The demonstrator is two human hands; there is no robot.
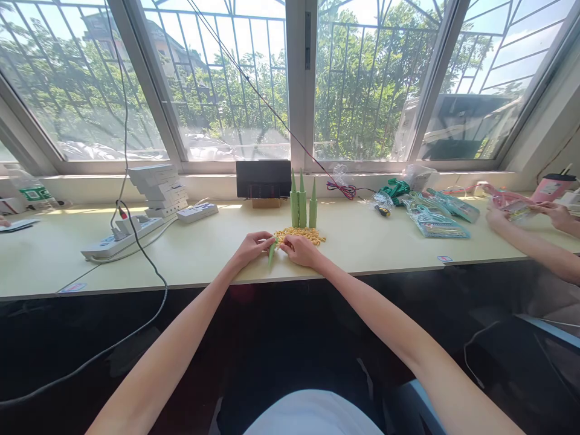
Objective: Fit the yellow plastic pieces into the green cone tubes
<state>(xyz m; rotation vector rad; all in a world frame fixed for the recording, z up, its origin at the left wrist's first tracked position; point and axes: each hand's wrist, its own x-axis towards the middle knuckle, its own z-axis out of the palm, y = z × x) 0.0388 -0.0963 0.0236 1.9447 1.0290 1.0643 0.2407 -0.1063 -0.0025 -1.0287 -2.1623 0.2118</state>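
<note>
My left hand [255,246] is closed around a small green pointed cone [272,254], its tip turned down toward the front of the table. Close by on the right, my right hand [301,249] has its fingers pinched at the near edge of a pile of small yellow pieces [312,234]; what they hold is too small to tell. Behind the pile stand three slim green tubes with pointed tips, the right one [313,208] slightly apart from the other two [298,205].
A black screen [263,179] leans on a brown stand behind. Left are stacked white boxes [158,187] and a power strip [122,237] with a cable hanging over the edge. Right lie teal packets [437,220]; another person's hands [498,217] hold something pink.
</note>
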